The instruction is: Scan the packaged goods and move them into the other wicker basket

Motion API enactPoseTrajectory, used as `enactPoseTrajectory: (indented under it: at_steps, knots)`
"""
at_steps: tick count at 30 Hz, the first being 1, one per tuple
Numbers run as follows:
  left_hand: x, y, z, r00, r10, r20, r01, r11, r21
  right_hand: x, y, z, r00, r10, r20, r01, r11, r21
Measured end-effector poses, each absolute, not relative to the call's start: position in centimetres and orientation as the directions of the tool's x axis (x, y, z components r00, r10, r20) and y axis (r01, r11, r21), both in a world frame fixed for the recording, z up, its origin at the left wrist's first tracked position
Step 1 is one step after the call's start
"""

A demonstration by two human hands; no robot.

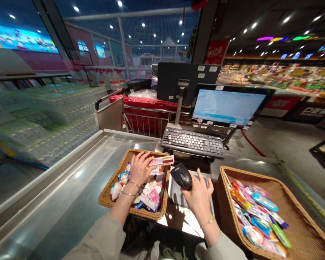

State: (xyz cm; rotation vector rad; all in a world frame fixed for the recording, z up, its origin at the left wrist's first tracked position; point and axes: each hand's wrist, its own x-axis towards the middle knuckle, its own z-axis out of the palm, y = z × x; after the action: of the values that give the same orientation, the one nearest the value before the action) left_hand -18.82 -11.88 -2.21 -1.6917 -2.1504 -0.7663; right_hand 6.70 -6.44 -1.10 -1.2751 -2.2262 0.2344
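Over the left wicker basket (103,195), my left hand (141,166) is closed on a flat pink packet (161,160) that carries a barcode label. Packaged sweets and small boxes lie in that basket below it, partly covered by my wrist. My right hand (199,191) grips a black barcode scanner (181,176), whose head points left toward the packet. Beneath the scanner is a flat pale plate (176,195) set in the counter. The right wicker basket (303,213) holds a pile of colourful packets (260,213).
A black keyboard (192,141) stands behind the scanner, with a lit monitor (227,106) above it and a second dark screen (186,81) turned away. The metal counter (78,180) stretches left. Behind it are a shopping trolley (143,122) and stacked bottle packs (43,112).
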Motion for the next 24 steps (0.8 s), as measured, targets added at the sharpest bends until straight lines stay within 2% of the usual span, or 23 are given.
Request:
enactPoseTrajectory:
  at_steps: [13, 24]
  knots:
    - [-14.0, -9.4, -1.8, -0.208, 0.8, 0.563, 0.974, 0.118, 0.192, 7.9, -6.4, -0.3, -0.351, 0.817, 0.457, 0.755, 0.536, -0.378]
    - [-12.9, -8.1, -1.5, -0.186, 0.801, 0.568, 0.977, 0.092, 0.191, 8.4, -6.3, 0.0, -0.33, 0.828, 0.453, 0.751, 0.521, -0.405]
